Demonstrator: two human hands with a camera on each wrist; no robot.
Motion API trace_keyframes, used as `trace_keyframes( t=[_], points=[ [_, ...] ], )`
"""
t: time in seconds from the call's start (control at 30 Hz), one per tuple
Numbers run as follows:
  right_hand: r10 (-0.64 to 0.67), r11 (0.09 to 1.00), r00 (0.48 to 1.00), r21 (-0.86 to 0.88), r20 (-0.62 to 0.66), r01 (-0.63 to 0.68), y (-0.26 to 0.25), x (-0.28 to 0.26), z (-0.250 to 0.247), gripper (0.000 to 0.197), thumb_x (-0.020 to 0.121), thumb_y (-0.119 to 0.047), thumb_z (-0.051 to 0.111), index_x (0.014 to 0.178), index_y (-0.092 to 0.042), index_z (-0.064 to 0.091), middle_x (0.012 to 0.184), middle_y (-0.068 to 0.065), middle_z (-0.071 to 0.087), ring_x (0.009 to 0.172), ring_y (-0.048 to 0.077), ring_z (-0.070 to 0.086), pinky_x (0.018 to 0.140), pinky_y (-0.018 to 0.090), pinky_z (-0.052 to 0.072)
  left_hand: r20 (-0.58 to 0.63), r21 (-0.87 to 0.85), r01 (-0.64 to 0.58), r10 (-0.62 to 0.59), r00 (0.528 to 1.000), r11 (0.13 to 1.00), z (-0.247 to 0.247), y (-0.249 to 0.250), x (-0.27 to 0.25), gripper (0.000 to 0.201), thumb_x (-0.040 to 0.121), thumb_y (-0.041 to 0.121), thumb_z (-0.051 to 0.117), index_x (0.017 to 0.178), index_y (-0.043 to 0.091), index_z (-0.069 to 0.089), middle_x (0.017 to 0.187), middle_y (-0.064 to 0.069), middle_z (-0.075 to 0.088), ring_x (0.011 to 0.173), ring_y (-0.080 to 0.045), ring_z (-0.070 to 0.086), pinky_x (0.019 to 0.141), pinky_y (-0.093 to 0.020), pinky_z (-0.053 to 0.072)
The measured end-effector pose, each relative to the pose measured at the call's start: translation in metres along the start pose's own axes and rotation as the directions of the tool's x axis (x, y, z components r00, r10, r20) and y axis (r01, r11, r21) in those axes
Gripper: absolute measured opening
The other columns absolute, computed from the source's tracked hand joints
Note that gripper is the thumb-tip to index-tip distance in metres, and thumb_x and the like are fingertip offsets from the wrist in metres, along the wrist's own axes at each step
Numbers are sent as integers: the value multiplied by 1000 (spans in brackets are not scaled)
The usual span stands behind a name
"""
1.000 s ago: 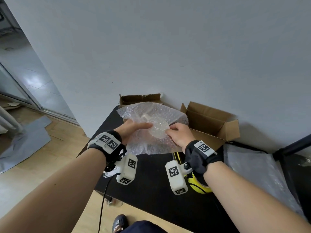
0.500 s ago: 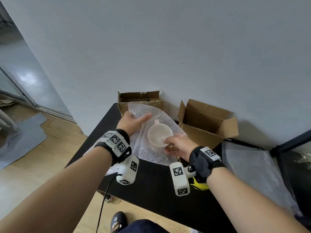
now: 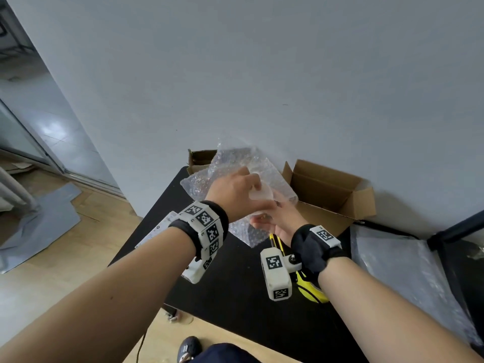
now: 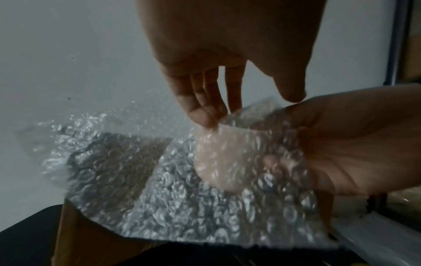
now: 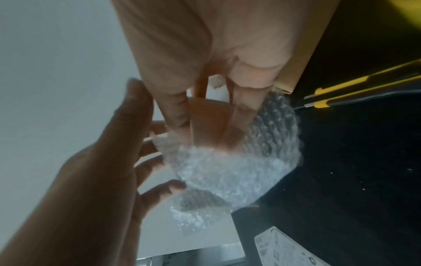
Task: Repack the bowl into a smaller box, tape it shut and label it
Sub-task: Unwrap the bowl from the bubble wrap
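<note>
A pale, translucent bowl (image 3: 260,192) lies in a sheet of bubble wrap (image 3: 233,163), held up above the black table (image 3: 235,284). My right hand (image 3: 272,217) cups the bowl (image 4: 218,158) from below through the wrap (image 4: 159,180), fingers curled behind it. My left hand (image 3: 245,186) comes from above; its fingertips (image 4: 205,117) touch the bowl's rim and its thumb stands free. In the right wrist view my right hand (image 5: 209,129) lies against the wrap (image 5: 239,171). An open cardboard box (image 3: 327,189) stands at the right by the wall; another box (image 3: 199,158) is mostly hidden behind the wrap.
A yellow and black utility knife (image 3: 275,239) lies on the table under my right wrist, with a yellow object (image 3: 311,292) nearer me. A white label sheet (image 3: 159,229) lies at the table's left edge. More bubble wrap (image 3: 392,263) is spread at the right.
My left hand let go of the wrap's flap and moved right, over the bowl, onto its rim. The right hand kept hold of the bowl and wrap and raised them slightly.
</note>
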State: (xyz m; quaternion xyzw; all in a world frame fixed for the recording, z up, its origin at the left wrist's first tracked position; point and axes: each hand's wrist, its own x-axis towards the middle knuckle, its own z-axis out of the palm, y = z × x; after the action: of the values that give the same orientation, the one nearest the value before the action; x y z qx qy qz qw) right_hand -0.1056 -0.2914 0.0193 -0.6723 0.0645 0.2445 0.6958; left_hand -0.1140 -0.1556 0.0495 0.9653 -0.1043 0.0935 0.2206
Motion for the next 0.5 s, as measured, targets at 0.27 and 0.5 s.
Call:
trace_keyframes(
  t=[0.27, 0.5],
  points=[
    [-67, 998, 997, -3, -44, 67, 1, 0, -3, 49, 89, 1, 58, 134, -12, 47, 110, 19, 65, 72, 23, 68, 63, 28, 55, 182, -20, 1, 3, 983, 1000, -1, 5, 9, 18, 89, 18, 50, 83, 10, 64, 75, 0, 60, 71, -18, 57, 62, -22, 44],
    [-30, 980, 998, 198, 49, 20, -10, 0, -6, 30, 98, 0, 42, 126, -9, 45, 118, 14, 58, 109, 26, 61, 77, 33, 58, 155, -352, 32, 24, 988, 936, -8, 28, 15, 10, 92, 16, 52, 84, 17, 58, 75, 9, 56, 72, -11, 52, 64, -18, 42]
  ],
)
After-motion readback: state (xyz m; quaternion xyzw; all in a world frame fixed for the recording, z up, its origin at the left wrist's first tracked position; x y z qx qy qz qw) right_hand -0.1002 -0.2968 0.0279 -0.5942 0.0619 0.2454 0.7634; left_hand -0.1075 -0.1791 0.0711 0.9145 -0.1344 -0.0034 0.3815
